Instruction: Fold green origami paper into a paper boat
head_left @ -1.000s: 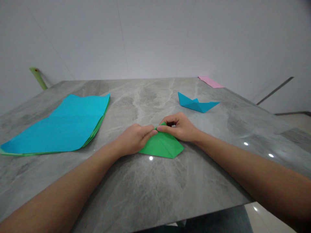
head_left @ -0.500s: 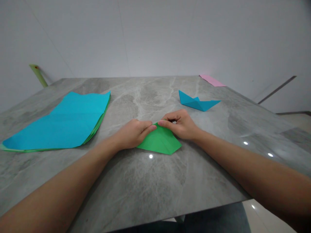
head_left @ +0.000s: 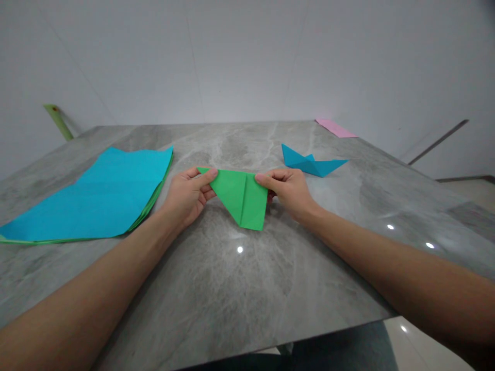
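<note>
A folded sheet of green paper (head_left: 235,196) is held between my two hands over the middle of the table. It has a straight upper edge, a crease running down it and a slanted left side. My left hand (head_left: 189,193) pinches its upper left corner, thumb on the near face. At the upper right corner, my right hand (head_left: 288,188) grips it the same way, with the fingers partly hidden behind the paper. Just beyond my right hand lies a folded blue paper boat (head_left: 315,166).
A stack of large blue and green paper sheets (head_left: 116,196) covers the left of the grey marbled table (head_left: 247,293). Pink paper (head_left: 335,128) lies at the far right edge, close to the white wall (head_left: 247,62). The table's near edge runs below my forearms.
The green paper has been turned and raised, its long edge now on top. My hands have moved apart, from close together at its peak to its two upper corners.
</note>
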Available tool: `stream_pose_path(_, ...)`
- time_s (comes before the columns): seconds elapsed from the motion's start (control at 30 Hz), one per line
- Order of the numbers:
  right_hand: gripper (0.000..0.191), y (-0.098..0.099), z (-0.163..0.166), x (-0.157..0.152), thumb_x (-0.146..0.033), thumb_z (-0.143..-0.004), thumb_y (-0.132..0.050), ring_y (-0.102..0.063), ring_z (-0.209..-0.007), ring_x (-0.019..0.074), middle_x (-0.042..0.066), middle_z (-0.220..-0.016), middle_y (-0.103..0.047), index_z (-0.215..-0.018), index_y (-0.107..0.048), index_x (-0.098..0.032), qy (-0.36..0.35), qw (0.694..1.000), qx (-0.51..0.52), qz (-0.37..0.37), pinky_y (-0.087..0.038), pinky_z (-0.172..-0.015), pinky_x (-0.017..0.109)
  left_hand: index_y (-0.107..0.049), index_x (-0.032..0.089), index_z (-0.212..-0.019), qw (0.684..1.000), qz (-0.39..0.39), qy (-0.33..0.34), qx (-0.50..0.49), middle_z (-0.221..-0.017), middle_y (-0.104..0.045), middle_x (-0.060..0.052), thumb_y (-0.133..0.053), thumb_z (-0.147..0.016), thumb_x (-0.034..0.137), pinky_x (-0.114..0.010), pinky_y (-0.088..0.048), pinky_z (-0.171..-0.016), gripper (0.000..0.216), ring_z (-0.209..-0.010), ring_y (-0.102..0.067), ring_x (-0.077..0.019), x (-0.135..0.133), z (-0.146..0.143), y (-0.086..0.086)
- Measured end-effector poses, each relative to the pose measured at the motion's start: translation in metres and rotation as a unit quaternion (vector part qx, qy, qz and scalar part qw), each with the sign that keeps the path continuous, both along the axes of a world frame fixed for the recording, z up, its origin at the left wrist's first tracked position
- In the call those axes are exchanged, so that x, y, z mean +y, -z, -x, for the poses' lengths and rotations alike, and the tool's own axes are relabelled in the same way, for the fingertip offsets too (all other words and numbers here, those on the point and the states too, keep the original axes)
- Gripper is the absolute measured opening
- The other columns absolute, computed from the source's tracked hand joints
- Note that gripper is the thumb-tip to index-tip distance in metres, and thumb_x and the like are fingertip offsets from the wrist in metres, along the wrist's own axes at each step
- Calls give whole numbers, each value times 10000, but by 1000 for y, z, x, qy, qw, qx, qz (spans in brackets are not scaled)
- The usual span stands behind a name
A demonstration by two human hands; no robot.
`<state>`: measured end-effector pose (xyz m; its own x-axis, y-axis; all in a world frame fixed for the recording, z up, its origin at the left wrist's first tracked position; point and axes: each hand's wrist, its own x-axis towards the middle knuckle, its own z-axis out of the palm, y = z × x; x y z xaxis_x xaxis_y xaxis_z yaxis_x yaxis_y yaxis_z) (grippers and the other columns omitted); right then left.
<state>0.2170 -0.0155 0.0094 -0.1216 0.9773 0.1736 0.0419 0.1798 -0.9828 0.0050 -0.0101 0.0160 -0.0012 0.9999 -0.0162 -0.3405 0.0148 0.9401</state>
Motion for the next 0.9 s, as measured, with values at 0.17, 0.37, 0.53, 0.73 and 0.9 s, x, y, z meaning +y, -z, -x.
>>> stream_pose_path(0.17,356,-7,0,-4,-469,-652,-793,-491,-473,91,-15,-507,-579,-557,-651,-157,-76,996,-48,26,-367,-465,226,-678,114,-698,997,22,19,72,-708,-727,-66,-763,-737,223,-284,-600,-603,143,-622,-703,-174,-7,-3,1)
stream_pose_path(0.37,453,-12,-10,-1,-553,-775,-641,-522,-464,108,24,-519,-605,-576,-661,-146,-149,986,-50,59,-394,-465,243,-661,145,-652,976,-26,47,213,-592,-674,-17,-812,-658,386,-248,-527,-500,285,-518,-631,-146,-15,-4,2)
stream_pose_path(0.53,386,-9,-4,-8,-497,-762,-718,-489,-460,82,-13,-512,-574,-616,-654,-145,-205,973,-104,38,-372,-451,213,-602,170,-608,965,-49,81,246,-515,-597,26,-773,-701,409,-205,-433,-447,309,-449,-536,-103,-21,-9,3)
stream_pose_path(0.73,382,-5,1,-15,-421,-818,-687,-469,-433,65,-25,-486,-563,-559,-606,-152,-319,937,-134,46,-342,-434,197,-627,167,-668,961,-93,72,250,-571,-592,17,-623,-829,439,-209,-414,-463,316,-502,-520,-109,-29,-16,1)
stream_pose_path(0.9,402,-4,1,-13,-446,-807,-694,-450,-411,62,-30,-454,-538,-549,-603,-152,-270,957,-100,31,-328,-420,198,-611,171,-663,954,-80,92,273,-583,-591,18,-626,-828,463,-203,-400,-461,335,-509,-518,-109,-29,-16,0)
